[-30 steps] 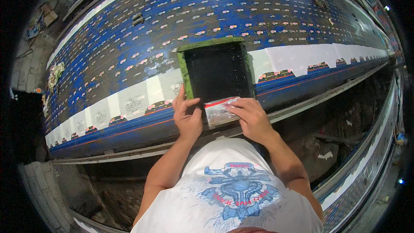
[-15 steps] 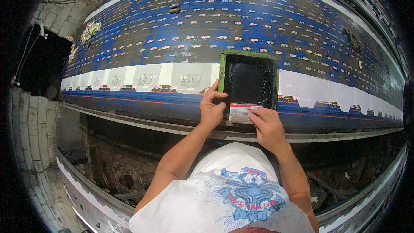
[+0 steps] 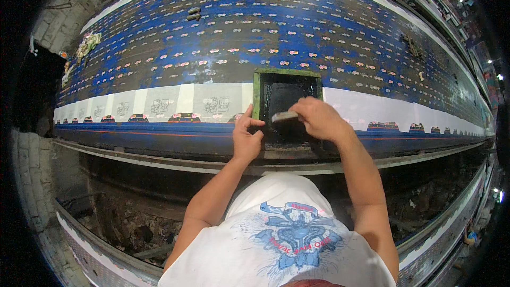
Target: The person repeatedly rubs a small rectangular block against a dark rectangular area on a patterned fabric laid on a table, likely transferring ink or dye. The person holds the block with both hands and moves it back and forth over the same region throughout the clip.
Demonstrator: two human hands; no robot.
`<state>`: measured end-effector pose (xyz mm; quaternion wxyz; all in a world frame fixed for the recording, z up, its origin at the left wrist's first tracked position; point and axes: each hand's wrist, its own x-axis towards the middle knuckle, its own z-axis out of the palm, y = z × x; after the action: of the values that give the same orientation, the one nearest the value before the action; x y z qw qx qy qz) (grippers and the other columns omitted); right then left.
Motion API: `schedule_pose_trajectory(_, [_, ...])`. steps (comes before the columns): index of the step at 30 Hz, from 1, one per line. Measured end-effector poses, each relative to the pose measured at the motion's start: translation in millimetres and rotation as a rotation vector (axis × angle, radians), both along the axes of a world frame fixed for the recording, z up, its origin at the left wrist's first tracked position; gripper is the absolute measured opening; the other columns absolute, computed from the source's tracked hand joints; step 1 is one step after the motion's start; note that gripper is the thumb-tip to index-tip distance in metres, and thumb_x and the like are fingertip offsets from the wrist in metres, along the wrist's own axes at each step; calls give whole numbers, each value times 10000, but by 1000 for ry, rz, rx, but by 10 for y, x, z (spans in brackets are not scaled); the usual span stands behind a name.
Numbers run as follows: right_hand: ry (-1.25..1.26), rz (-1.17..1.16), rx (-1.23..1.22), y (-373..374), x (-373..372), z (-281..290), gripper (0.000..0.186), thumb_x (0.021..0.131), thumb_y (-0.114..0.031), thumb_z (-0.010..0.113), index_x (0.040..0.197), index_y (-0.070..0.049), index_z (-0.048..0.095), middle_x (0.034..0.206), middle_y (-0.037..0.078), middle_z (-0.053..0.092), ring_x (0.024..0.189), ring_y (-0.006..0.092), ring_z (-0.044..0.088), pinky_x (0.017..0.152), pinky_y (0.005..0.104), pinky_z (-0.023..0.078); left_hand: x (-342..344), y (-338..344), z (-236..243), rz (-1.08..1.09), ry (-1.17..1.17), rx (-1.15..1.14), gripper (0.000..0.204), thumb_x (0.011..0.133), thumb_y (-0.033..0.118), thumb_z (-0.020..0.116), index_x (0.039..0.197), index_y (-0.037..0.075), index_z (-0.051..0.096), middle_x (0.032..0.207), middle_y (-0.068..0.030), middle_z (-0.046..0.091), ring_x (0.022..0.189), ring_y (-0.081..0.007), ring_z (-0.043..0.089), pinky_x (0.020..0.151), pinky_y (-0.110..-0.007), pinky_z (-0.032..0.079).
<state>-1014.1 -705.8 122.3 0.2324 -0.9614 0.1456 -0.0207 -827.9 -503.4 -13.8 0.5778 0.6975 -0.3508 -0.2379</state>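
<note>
A framed screen (image 3: 289, 87) with green edges and a black middle lies on the long printing table, over a band of pale fabric pieces (image 3: 218, 98). My left hand (image 3: 247, 133) grips the left edge of the screen near its lower end, index finger along the side. My right hand (image 3: 319, 117) is closed on a flat, pale squeegee blade (image 3: 282, 116), held tilted over the black middle of the screen. Some pieces show line drawings and dark printed patches along their lower edge.
The blue-and-dark tabletop (image 3: 297, 10) carries rows of small stickers, dark small objects (image 3: 194, 13) and crumpled material (image 3: 91, 42). A rail (image 3: 207, 167) runs along the near edge, above a dark gap. Another table (image 3: 419, 255) lies behind me; a concrete floor (image 3: 37, 180) shows at left.
My right hand has moved up from the screen's lower end with the blade, which now sits higher over the black middle. My left hand stays at the frame. The camera's view has shifted.
</note>
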Motion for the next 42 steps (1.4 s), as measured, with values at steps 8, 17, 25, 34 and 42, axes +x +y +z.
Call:
schedule_pose_trajectory(8, [-166, -185, -106, -438, 460, -190, 388, 952, 78, 659, 1291, -58, 789, 1192, 190, 790, 1178, 433, 731, 1017, 536, 586, 12, 38, -16, -25, -20, -17, 267, 778, -78, 759, 987, 84, 799, 1757, -232, 548, 1588, -418, 517, 1394, -539, 247])
schedule_pose_trajectory(17, [-181, -122, -193, 397, 88, -261, 518, 824, 56, 721, 1314, -102, 786, 1142, 124, 742, 1061, 374, 689, 936, 515, 536, 12, 74, 27, -33, -66, -11, 271, 784, -91, 759, 991, 81, 788, 1769, -216, 538, 1610, -401, 503, 1384, -533, 270])
schedule_pose_trajectory(25, [-147, -136, -142, 1018, -247, -212, 547, 807, 4, 800, 1346, -88, 765, 1251, 126, 744, 1132, 357, 678, 975, 493, 533, 10, 57, 64, -24, -90, 2, 273, 778, -87, 741, 984, 80, 805, 1746, -267, 546, 1597, -413, 522, 1353, -523, 329])
schedule_pose_trajectory(34, [-410, -251, 36, 990, -692, -345, 558, 765, 49, 821, 1309, -74, 806, 1337, 127, 744, 1292, 364, 690, 1070, 513, 536, -100, -11, 231, -28, -147, -122, 182, 790, -74, 730, 904, 59, 779, 1705, -281, 589, 1559, -420, 545, 1329, -575, 328])
schedule_pose_trajectory(42, [-419, -353, -22, 592, -1646, -388, 613, 761, 127, 686, 1328, -69, 813, 1320, 141, 739, 1274, 387, 685, 1089, 524, 550, -1095, -578, 257, -37, -161, -233, 207, 777, -99, 740, 916, 47, 788, 1708, -263, 591, 1458, -397, 579, 1253, -502, 414])
